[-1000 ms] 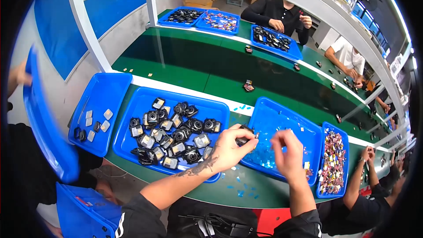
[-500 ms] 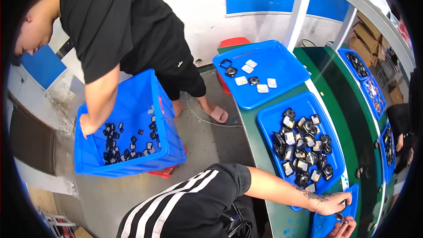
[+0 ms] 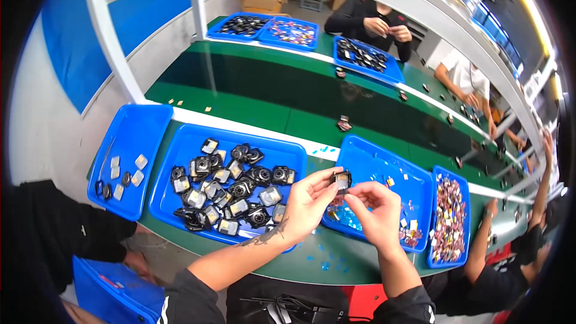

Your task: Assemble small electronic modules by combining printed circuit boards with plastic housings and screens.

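Both my hands are raised over the near edge of a blue tray that holds blue film bits and small parts. Between thumb and fingers, my left hand grips a small black camera housing with a pale rectangular face. My right hand is closed in a pinch at the housing's lower right edge; whatever lies between those fingertips is too small to name. Left of my hands, a second blue tray carries a pile of black camera units with round lenses and pale squares.
A tilted blue tray with a few pale squares stands far left. At right, a narrow tray holds many small colourful parts. Beyond runs a green conveyor belt bearing scattered pieces. Co-workers sit across it, under a white frame.
My view has swung from the left, where a person bent over a blue bin, to the bench ahead. Both hands now appear mid-view, raised with the housing.
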Available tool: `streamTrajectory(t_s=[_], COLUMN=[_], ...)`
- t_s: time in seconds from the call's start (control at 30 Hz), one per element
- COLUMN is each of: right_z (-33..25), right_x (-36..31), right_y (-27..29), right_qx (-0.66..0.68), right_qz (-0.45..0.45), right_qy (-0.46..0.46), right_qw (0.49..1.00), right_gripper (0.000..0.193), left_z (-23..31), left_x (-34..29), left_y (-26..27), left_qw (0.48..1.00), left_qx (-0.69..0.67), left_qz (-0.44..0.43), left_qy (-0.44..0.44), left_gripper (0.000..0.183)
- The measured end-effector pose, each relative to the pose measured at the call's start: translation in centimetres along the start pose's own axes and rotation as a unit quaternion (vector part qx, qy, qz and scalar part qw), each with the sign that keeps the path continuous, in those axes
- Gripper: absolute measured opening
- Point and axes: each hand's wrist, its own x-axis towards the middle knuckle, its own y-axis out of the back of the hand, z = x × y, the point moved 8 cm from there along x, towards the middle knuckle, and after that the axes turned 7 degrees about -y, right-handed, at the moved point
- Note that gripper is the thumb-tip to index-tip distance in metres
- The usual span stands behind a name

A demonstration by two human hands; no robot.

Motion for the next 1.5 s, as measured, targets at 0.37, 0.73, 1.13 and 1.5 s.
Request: streamTrajectory(t_s=[0.37,0.73,1.13,1.5], right_z=[-1.6,-3.1,-2.9,-2.4], right_x=[-0.5,-0.6,-0.6,-0.2], right_y=[0.4,-0.4,0.1,0.8], right_qx=[-0.054,-0.099,-0.113,-0.132], right_qz=[0.023,0.057,0.090,0.077], right_qy=[0.037,0.124,0.121,0.094], right_qw=[0.998,0.986,0.982,0.984], right_gripper=[0.014,0.012,0.011,0.011], left_z=[1.3,0.1,0.0,-0.6], left_x=[-0.3,-0.9,-0.9,-1.5], left_y=[1.2,-0.2,-1.0,-0.9], left_qw=[0.997,0.999,0.997,0.996], left_qx=[0.012,-0.035,0.034,0.027], left_qz=[0.058,-0.029,-0.066,-0.079], left_qy=[-0.056,-0.023,-0.035,-0.020], left_gripper=[0.030,0.027,0.038,0.035])
